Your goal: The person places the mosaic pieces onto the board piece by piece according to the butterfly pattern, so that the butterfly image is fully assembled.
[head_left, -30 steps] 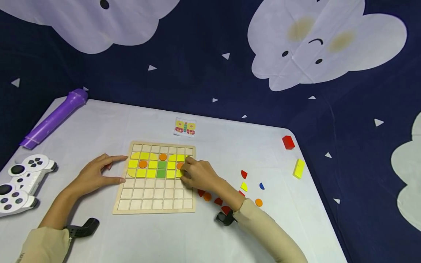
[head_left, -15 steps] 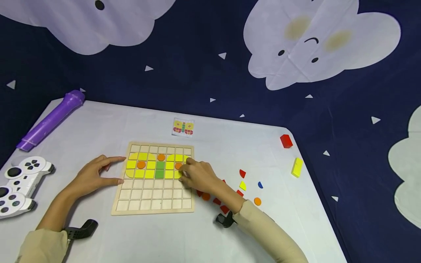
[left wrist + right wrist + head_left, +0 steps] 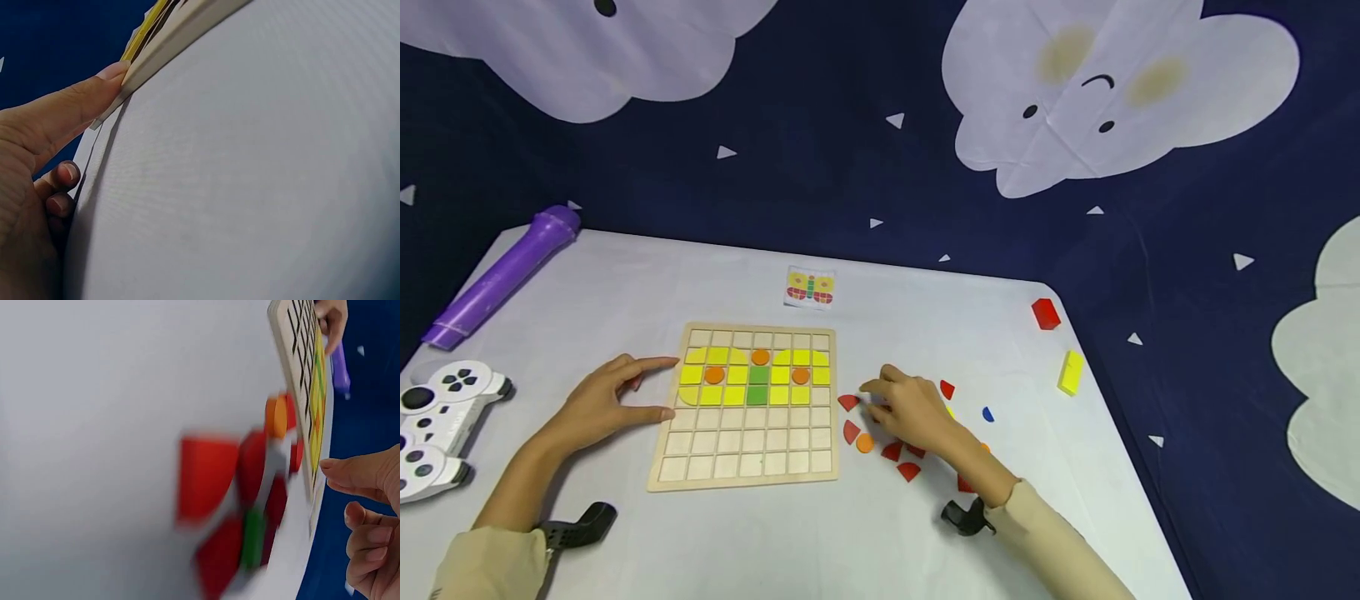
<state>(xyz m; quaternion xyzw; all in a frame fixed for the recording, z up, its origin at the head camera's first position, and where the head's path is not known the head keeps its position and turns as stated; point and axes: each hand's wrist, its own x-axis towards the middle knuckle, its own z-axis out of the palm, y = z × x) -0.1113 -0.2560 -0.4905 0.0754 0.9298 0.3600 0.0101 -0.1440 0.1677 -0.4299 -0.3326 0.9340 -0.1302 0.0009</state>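
Note:
A pale wooden grid board (image 3: 745,467) holds yellow pieces (image 3: 733,395), green squares (image 3: 757,395) and orange discs (image 3: 761,357). My left hand (image 3: 598,400) touches the board's left edge with thumb and index finger spread apart; in the left wrist view the thumb (image 3: 75,106) lies against the rim. Right of the board, my right hand (image 3: 917,412) hovers over loose pieces, fingers loosely bent. Nothing shows between its thumb and fingers in the right wrist view. Red quarter-round pieces (image 3: 850,432) and an orange disc (image 3: 865,443) lie close by; the hand hides some pieces.
A butterfly picture card (image 3: 810,287) lies behind the board. A purple microphone-shaped tube (image 3: 505,275) and a white game controller (image 3: 445,425) are on the left. At the far right are a red block (image 3: 1046,314), a yellow block (image 3: 1071,372) and a blue half-round piece (image 3: 988,414).
My right hand has left the board's right side and moved right, over the loose pieces. Yellow pieces it covered now show in the grid. The left hand stays at the edge.

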